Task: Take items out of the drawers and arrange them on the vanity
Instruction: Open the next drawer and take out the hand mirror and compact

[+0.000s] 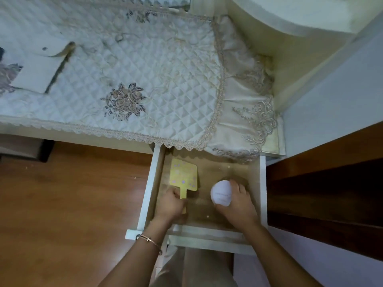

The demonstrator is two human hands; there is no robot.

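The white drawer [148, 195] is pulled open under the vanity's right end. Inside lies a yellow hand mirror [183, 175] with purple dots, flat on the drawer floor. My left hand [170, 206] grips its short handle. A round white jar [221, 193] sits to the right in the drawer, and my right hand [238, 206] wraps around it from the right. The vanity top is covered by a quilted cream cloth [145, 65] with an embroidered flower.
A white folded pouch [39, 69] lies on the cloth at the far left. The cloth's lace frill [248, 112] hangs over the vanity's right end. Wooden floor [72, 193] lies left of the drawer, and a dark wooden piece [331, 193] stands to the right.
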